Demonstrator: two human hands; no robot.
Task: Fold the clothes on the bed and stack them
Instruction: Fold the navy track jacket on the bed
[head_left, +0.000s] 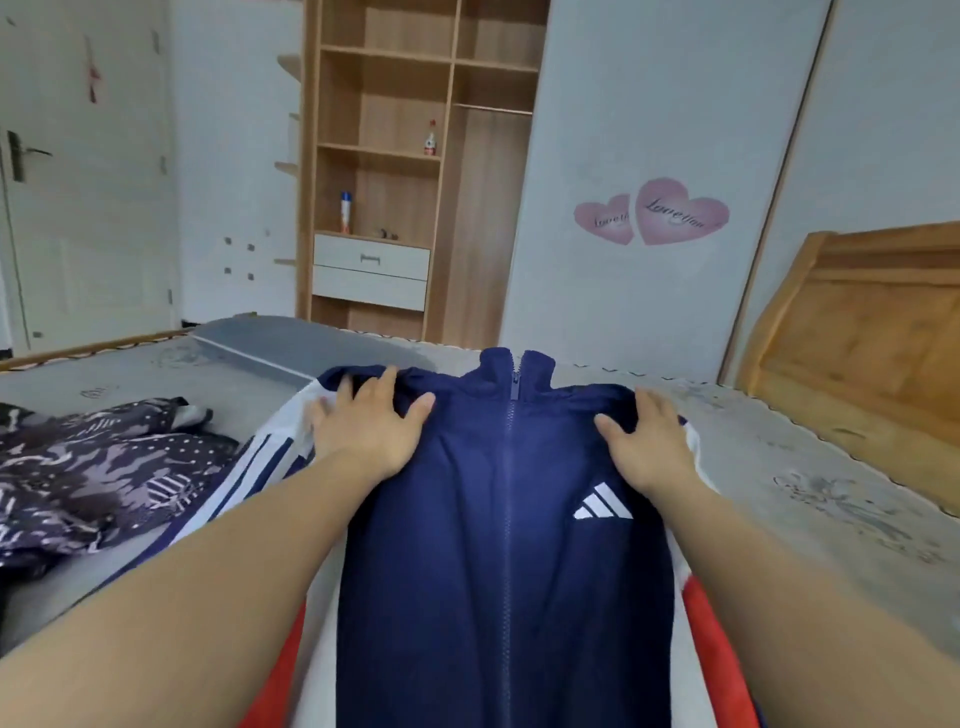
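A navy zip-up track jacket (498, 545) with a white three-stripe logo, white striped sleeves and red side panels lies face up on the bed (810, 467), collar pointing away from me. My left hand (366, 426) rests flat on its left shoulder with fingers spread. On the right shoulder my right hand (647, 441) presses flat, fingers straight. A dark patterned garment (98, 467) lies crumpled on the bed to the left.
A grey folded item (311, 345) lies at the far side of the bed. Behind it stand a wooden shelf unit (410, 171) with drawers, a white door (88, 182) at left, and a wooden headboard (862, 322) at right.
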